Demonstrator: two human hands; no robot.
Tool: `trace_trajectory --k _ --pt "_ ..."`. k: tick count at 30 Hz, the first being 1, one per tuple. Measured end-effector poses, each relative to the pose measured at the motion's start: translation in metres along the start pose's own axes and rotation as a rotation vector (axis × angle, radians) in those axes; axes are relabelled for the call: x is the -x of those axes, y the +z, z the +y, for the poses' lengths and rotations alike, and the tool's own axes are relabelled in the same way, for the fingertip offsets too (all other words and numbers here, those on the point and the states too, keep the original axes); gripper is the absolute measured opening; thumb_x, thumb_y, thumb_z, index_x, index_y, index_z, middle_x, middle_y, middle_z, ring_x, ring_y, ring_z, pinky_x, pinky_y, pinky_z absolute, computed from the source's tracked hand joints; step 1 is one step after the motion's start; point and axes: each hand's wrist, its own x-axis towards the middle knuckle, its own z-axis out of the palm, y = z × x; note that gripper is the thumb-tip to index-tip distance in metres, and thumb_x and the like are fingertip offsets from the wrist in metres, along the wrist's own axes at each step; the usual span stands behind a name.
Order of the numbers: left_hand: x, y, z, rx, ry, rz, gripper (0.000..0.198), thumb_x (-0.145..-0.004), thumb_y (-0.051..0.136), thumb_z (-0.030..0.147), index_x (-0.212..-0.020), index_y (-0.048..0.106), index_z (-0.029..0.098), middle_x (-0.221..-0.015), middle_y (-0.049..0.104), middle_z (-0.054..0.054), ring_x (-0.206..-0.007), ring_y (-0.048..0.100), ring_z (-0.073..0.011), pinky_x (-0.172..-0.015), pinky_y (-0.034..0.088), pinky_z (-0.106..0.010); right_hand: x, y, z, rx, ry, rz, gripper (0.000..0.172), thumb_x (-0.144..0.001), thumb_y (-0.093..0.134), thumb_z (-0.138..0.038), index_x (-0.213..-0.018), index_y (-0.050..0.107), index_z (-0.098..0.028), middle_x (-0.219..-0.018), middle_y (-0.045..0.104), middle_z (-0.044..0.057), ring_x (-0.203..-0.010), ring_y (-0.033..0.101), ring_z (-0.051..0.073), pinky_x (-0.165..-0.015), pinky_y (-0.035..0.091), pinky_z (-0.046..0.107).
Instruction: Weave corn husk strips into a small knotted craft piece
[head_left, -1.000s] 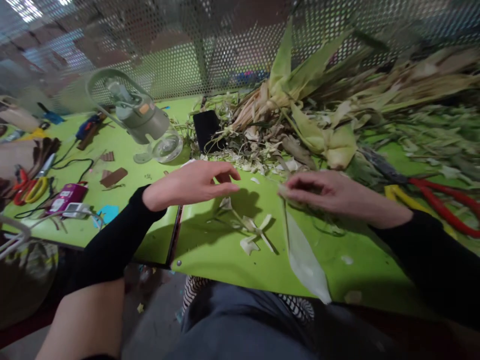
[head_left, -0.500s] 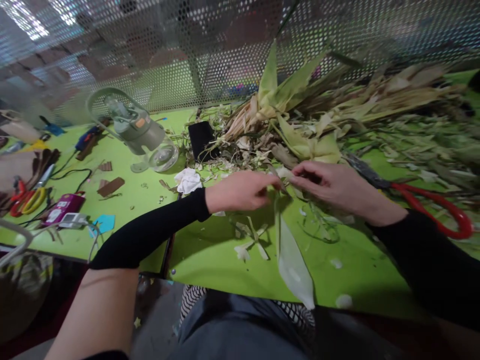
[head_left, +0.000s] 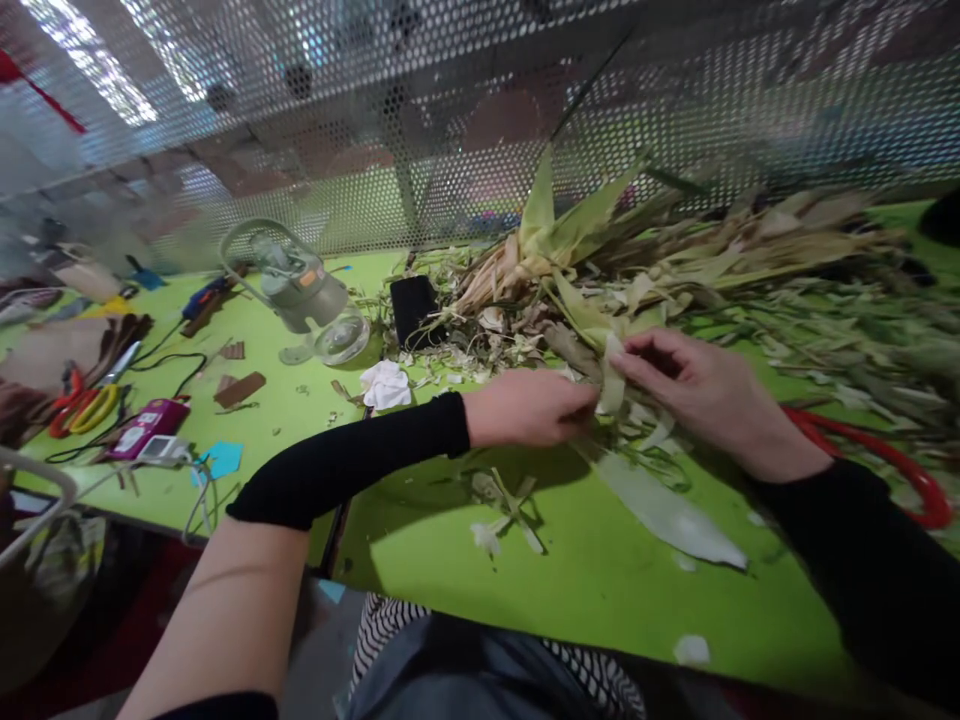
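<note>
Near the middle of the table, my left hand [head_left: 529,408] is closed on a pale corn husk [head_left: 667,505]. The husk's long pointed blade slants out to the right below my hands, over the green tabletop. My right hand [head_left: 694,392] pinches a short, light strip of husk [head_left: 613,378] between thumb and finger, close beside the left fingertips. Whether the strip and the long blade are one piece cannot be seen. Just in front of me lies a small cross-shaped bundle of husk scraps [head_left: 514,510].
Behind my hands lies a heap of dried corn husks [head_left: 517,270] and scraps, with a black phone [head_left: 414,312] at its left. Red-handled shears [head_left: 892,455] rest by my right forearm. Further left are a tumbler [head_left: 296,290], crumpled tissue [head_left: 385,385], scissors [head_left: 97,405] and a purple box [head_left: 150,428].
The long husk blade has swung from hanging toward me to pointing right. My right hand now holds up a light strip next to my left. The whole view has shifted slightly.
</note>
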Motion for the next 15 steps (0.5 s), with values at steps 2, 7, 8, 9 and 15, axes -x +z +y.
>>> trace_trajectory --k 2,7,8,9,15 --pt "-0.003 -0.017 -0.015 -0.014 -0.105 0.17 0.026 -0.098 0.044 0.028 -0.107 0.067 0.018 -0.104 0.074 -0.008 -0.089 0.065 -0.0196 -0.077 0.049 -0.032 0.0 0.0 -0.003 -0.019 -0.018 0.026 0.04 -0.087 0.055 -0.058 -0.085 0.065 -0.02 -0.073 0.068 0.005 -0.057 0.053 0.017 -0.058 0.04 0.031" --pt "-0.032 -0.032 -0.057 -0.136 -0.272 0.441 0.037 -0.095 0.052 0.031 -0.123 0.062 0.01 -0.126 0.066 -0.017 -0.117 0.061 -0.0281 -0.103 0.046 -0.04 0.003 0.009 -0.011 -0.019 -0.096 -0.042 0.03 -0.093 0.052 -0.048 -0.086 0.065 -0.022 -0.084 0.074 0.008 -0.07 0.065 0.021 -0.066 0.049 0.034" --pt "-0.041 -0.031 -0.063 -0.168 -0.265 0.454 0.042 -0.093 0.055 0.03 -0.13 0.059 0.01 -0.134 0.063 -0.019 -0.125 0.057 -0.0298 -0.108 0.044 -0.041 0.004 0.012 -0.01 -0.022 -0.146 -0.07 0.029 -0.094 0.052 -0.047 -0.087 0.065 -0.022 -0.097 0.076 0.011 -0.083 0.069 0.025 -0.074 0.052 0.037" --pt "-0.048 -0.029 -0.069 -0.204 -0.268 0.444 0.048 -0.089 0.059 0.027 -0.134 0.057 0.01 -0.138 0.06 -0.02 -0.131 0.053 -0.0318 -0.112 0.042 -0.043 0.005 0.015 -0.009 -0.017 -0.201 -0.106 0.029 -0.094 0.051 -0.046 -0.086 0.066 -0.022 -0.112 0.076 0.014 -0.1 0.07 0.028 -0.085 0.053 0.042" --pt "-0.06 -0.043 -0.098 -0.177 -0.405 0.306 0.061 -0.078 0.057 0.013 -0.139 0.055 0.009 -0.136 0.059 -0.028 -0.122 0.059 -0.0407 -0.098 0.049 -0.053 0.007 0.026 0.003 0.133 -0.182 -0.189 0.028 -0.098 0.045 -0.037 -0.082 0.062 -0.02 -0.127 0.07 0.023 -0.124 0.063 0.034 -0.098 0.051 0.048"
